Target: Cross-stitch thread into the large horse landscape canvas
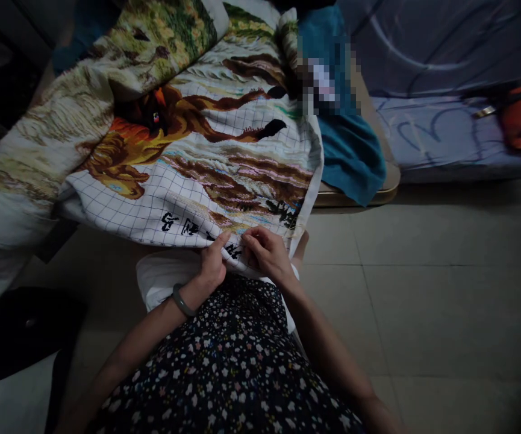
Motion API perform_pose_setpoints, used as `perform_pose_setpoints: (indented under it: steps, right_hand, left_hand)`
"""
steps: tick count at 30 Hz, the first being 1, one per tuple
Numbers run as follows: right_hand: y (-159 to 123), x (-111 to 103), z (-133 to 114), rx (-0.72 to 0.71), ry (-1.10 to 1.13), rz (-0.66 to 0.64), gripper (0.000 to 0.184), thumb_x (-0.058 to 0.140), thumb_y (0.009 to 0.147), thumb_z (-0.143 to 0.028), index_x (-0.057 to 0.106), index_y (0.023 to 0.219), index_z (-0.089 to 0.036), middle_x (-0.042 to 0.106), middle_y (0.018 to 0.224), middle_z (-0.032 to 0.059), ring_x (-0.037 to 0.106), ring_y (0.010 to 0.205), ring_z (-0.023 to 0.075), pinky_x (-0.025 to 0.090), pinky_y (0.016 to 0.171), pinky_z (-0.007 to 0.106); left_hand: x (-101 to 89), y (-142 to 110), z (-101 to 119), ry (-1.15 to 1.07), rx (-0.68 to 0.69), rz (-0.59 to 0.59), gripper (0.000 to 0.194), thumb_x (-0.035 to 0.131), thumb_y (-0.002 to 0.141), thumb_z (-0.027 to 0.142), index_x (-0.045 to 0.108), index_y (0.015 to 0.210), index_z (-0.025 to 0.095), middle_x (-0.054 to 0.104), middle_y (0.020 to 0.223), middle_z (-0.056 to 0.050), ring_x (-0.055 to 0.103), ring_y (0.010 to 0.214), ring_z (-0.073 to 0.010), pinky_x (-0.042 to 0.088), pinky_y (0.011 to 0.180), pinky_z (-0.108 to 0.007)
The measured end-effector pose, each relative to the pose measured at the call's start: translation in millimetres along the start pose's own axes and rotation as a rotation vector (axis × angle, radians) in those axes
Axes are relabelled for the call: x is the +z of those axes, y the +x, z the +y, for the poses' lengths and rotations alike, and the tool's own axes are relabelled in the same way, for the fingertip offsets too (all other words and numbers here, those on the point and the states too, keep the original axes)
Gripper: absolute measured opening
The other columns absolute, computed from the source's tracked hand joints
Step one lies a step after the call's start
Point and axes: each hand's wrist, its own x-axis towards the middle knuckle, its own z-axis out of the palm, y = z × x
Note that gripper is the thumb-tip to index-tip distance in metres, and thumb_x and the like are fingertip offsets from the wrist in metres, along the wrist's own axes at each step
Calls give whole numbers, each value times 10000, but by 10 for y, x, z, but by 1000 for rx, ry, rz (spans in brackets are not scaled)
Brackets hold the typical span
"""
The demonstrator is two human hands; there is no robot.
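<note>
Gridded white canvas (188,163), half stitched in brown and orange, runs long from the person's lap up to the far left, its near edge over the knees. Left hand (212,262) and right hand (267,253) both pinch that edge beside black stitched characters (183,224). Teal cloth (350,150) lies just right of the canvas on a stool (389,187).

The one camera is sitting on my head, looking forward and steeply down over my lap at close range. It is taking in the embroidered cloth (188,150) ahead, tiled floor (445,289) to the right, and what is probably a bed (445,132) beyond, dim at the edges.
</note>
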Motion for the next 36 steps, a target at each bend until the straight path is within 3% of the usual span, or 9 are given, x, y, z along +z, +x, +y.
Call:
perform_pose_setpoints:
  steps: [4, 10, 15, 21, 28, 36]
  right_hand:
    - [2, -45, -32, -158, -101, 33, 202, 560, 808, -355, 618, 820, -162, 601, 708, 9, 510, 610, 107, 406, 547, 219]
    - [82, -161, -119, -297, -350, -37, 136, 588, 790, -267, 678, 779, -165, 636, 693, 19, 523, 607, 113, 395, 572, 231]
    - [129, -152, -179, -267, -518, -6, 121, 552, 780, -205, 640, 709, -161, 614, 631, 14, 507, 570, 109, 360, 556, 226]
    - [145, -179, -221, -229, -698, -42, 171, 464, 862, -267, 570, 763, -177, 576, 640, 14, 456, 569, 117, 300, 550, 234]
    - [145, -258, -194, -307, -617, -191, 176, 498, 865, -276, 590, 755, -173, 587, 667, 12, 468, 604, 114, 316, 582, 229]
    - [134, -218, -255, -219, -779, -157, 180, 473, 882, -266, 595, 791, -170, 583, 669, 19, 474, 605, 122, 294, 576, 233]
  left_hand:
    - [-1, -6, -3, 0, -3, -22, 434, 771, 528, 172, 676, 952, 157, 713, 858, -34, 637, 948, -210, 441, 929, -352]
    - [-4, -25, 4, 12, 11, -34, 496, 774, 514, 155, 669, 998, 172, 715, 931, -35, 624, 1011, -227, 429, 954, -370]
    - [-6, -35, 5, 2, 2, -57, 493, 771, 532, 160, 668, 1015, 166, 712, 976, -45, 612, 1050, -235, 422, 976, -378]
    - [2, -47, 3, -10, 38, -58, 500, 761, 547, 138, 662, 1034, 184, 712, 993, -29, 601, 1082, -224, 412, 999, -366]
    - [13, -58, 20, -14, 10, -28, 532, 770, 536, 131, 651, 1052, 179, 711, 985, -34, 609, 1067, -228, 422, 991, -376]
    - [10, -61, 13, -6, 22, -22, 542, 776, 532, 134, 648, 1057, 180, 711, 980, -32, 620, 1039, -229, 433, 976, -377]
